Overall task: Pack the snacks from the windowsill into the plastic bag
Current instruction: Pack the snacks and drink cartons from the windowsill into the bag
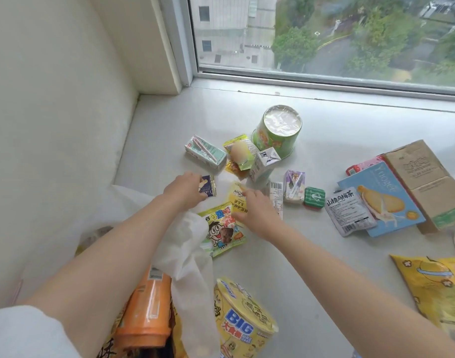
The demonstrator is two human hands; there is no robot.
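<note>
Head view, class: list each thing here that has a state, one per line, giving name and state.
Left hand: pinching a small dark packet.
Right hand: gripping a yellow sachet.
Plastic bag: open, partly filled.
Green cup: sealed, lying tilted.
Mint drink carton: lying flat, straw attached.
White carton: upright, closed.
Window: shut.

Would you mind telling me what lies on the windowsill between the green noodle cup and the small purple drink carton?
In the head view, a white milk carton lies tipped between the green noodle cup and the purple drink carton.
</note>
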